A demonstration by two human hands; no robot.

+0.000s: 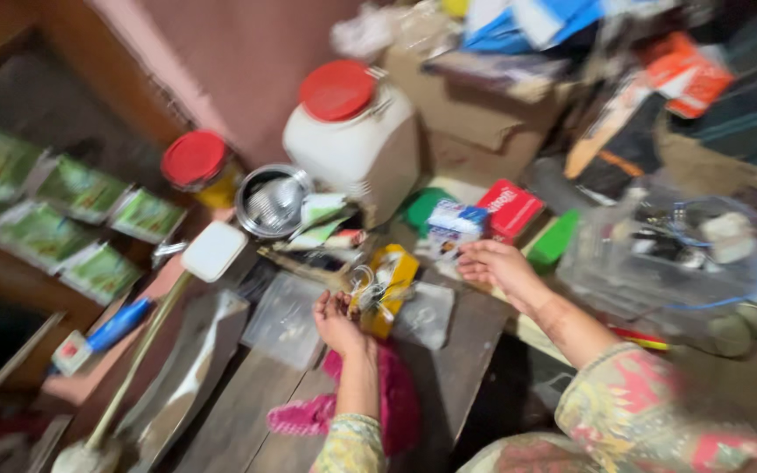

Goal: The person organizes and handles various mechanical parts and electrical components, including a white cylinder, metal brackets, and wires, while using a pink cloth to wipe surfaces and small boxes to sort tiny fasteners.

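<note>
Left hand [336,317] is hovering palm-up over the counter [247,412], fingers curled loosely around something small and dark; motion blur is making it impossible to tell what it is or how firmly it is being held. Right hand [494,265] is reaching out, fingers partly spread and empty as far as can be seen, fingertips just beside the small white-and-blue box [455,221].

Between the hands a yellow packet [391,282] with clear wrapping is lying on the counter, touching a flat clear plastic pouch [425,317]. A pink cloth [370,405] is lying under the left forearm.

Farther out: a red box [510,208] and a green block [554,238] are sitting right of the white-and-blue box. A steel bowl [272,201] is standing left of a large white jar with a red lid [357,140]; a smaller red-lidded jar [199,166] is farther left. A clear plastic tub [659,254] is sitting on the right.

Risk, as judged: the counter is crowded, so the right forearm sweeping across could be knocking the green block or red box off the edge. The loosely cupped left hand could be spilling its small contents among the clutter.
</note>
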